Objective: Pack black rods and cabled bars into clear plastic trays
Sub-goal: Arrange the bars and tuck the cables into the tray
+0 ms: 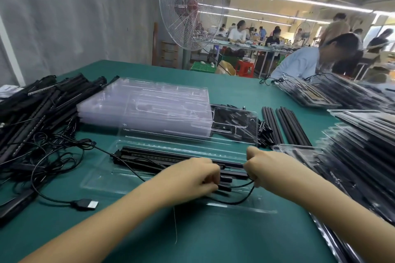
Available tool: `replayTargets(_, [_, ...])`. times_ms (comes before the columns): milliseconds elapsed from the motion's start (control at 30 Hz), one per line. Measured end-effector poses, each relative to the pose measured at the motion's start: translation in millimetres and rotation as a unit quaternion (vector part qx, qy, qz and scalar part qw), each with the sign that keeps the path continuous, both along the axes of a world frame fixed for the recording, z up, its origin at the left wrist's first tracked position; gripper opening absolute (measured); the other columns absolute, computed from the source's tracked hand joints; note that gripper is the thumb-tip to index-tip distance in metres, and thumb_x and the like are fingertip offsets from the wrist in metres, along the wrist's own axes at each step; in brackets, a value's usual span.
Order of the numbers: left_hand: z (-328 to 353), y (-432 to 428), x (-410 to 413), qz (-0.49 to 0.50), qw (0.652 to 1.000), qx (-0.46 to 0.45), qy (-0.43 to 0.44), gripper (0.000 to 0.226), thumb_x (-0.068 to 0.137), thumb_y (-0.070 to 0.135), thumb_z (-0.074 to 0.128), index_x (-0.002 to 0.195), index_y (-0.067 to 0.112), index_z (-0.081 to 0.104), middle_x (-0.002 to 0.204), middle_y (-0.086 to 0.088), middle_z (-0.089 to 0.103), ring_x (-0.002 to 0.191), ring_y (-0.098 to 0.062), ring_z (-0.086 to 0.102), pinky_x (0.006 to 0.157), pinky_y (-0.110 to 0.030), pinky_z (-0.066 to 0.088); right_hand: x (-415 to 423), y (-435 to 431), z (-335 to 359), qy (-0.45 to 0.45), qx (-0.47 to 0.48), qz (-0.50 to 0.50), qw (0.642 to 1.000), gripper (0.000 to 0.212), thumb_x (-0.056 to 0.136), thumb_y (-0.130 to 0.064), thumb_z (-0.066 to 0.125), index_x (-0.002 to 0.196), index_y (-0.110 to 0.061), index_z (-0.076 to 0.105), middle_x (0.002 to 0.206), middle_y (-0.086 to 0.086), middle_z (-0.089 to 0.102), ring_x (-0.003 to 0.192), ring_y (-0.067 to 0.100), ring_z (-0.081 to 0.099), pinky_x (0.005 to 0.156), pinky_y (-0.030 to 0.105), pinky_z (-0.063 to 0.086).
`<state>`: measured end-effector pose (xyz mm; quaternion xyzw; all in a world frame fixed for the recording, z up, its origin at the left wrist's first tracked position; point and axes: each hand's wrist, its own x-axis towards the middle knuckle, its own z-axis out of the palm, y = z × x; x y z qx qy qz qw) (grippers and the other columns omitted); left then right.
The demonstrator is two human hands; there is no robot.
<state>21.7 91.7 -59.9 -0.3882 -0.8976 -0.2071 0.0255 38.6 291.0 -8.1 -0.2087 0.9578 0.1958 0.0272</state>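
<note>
Close in, above the green tabletop (213, 241): busy on one clear tray (102, 181), only part filled. Gripping the black rod ends (224, 179) with the left hand (192, 174), fingers curled round them; pinching a thin cable (230, 203) with the right hand (267, 168), the hands near each other but not touching. Already lying along the tray's far channel: a long cabled bar (171, 155), its lead running out left to a USB plug (87, 204). Probably left for this tray: seating the rods, tucking in the cable and lead. Further out, plenty unpacked: stack of empty trays (145, 109), loose rods (286, 126), heap of cabled bars (38, 109) at left. Done so far: packed trays (363, 156) piled at right.
</note>
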Motion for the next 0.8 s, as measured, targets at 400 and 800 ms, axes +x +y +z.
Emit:
replayTargets(400, [-11.7, 24.2, -17.1, 0.016, 0.998, -0.047, -0.046, 0.013, 0.090, 0.034, 0.058, 0.086, 0.026, 0.049, 0.073, 0.016, 0.045, 0.071, -0.008, 0.044, 0.064, -0.024, 0.033, 10.1, 11.9, 44.8, -0.221, -0.159, -0.023, 0.962, 0.045, 0.079, -0.031, 0.069, 0.123, -0.032, 0.060, 0.081, -0.030, 0.061, 0.076, -0.014, 0.056, 0.068, 0.003, 0.040])
replayTargets(800, [-15.6, 21.1, -23.9, 0.029, 0.994, 0.002, -0.110, 0.006, 0.087, 0.028, 0.060, 0.083, 0.028, 0.055, 0.072, 0.014, 0.054, 0.070, -0.005, 0.050, 0.061, -0.018, 0.038, 1.5, -2.2, -1.3, -0.224, -0.344, 0.038, 0.911, 0.026, 0.077, -0.016, 0.075, 0.103, -0.022, 0.073, 0.096, 0.001, 0.066, 0.083, 0.011, 0.062, 0.080, 0.031, 0.051])
